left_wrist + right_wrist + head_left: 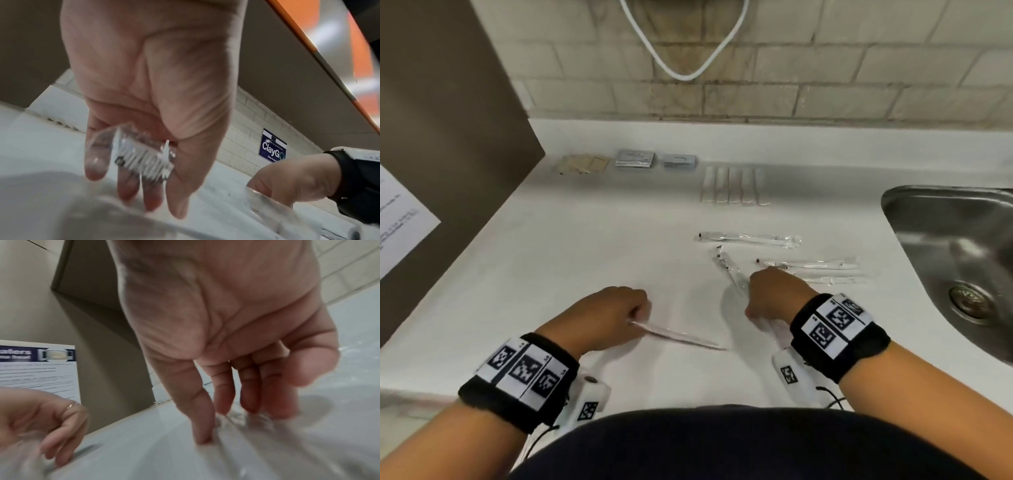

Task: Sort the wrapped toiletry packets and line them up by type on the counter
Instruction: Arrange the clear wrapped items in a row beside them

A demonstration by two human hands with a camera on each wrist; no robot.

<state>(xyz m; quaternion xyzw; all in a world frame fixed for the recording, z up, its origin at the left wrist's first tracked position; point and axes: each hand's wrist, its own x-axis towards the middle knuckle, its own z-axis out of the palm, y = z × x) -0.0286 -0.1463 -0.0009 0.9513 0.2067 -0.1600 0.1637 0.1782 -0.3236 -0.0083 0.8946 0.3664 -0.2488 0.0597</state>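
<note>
My left hand (pixel 631 313) pinches a clear-wrapped toothbrush (pixel 681 337) by its bristle end (pixel 144 162), and the handle points right, low over the white counter (pixel 585 257). My right hand (pixel 760 293) reaches down with straight fingers (pixel 205 426) that touch clear wrappers lying on the counter. Another wrapped toothbrush (pixel 726 265) runs diagonally from under that hand. Two more wrapped toothbrushes (pixel 750 238) (pixel 811 265) lie crosswise just beyond it. Along the back stand rows of beige packets (pixel 582 163), grey sachets (pixel 635 159) and long white sachets (pixel 734 186).
A steel sink (pixel 955 240) is set into the counter at the right. A brown panel (pixel 448 137) with a paper notice (pixel 400 222) closes off the left side. A white cable (pixel 681 68) hangs against the tiled wall behind.
</note>
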